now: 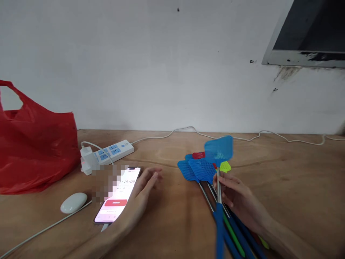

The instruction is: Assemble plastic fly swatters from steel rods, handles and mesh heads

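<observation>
Because the right hand point(239, 196) grips it partway along, thumb and fingers closed around the bare shaft just above the handle, the blue mesh-headed flyswatter point(219, 212) is probably easy to balance. It sits at about five o'clock in the view, its head toward twelve and its handle toward six, over a loose pile of blue, red and yellow-green plastic flyswatters point(203, 171). Their heads fan out on the far side while the handles run back toward the person, likely so that any shaft is within reach. At seven o'clock the left hand point(145, 185) holds nothing, its fingers loosely curled beside a slim smartphone with a lit screen point(122, 194), which lies face up, perhaps to keep its running digits readable.

The swatter heads are thin, rounded squares of fine plastic netting; the shafts are smooth, silvery and metal-looking, the handles long plain sleeves. Toward eight rests a glossy white oval computer mouse point(74, 202); slightly higher, a boxy white power strip with blue sockets point(115, 149). At nine slumps a crinkled red plastic bag point(40, 151). All stand on a brown, grained wooden tabletop point(167, 226).
</observation>
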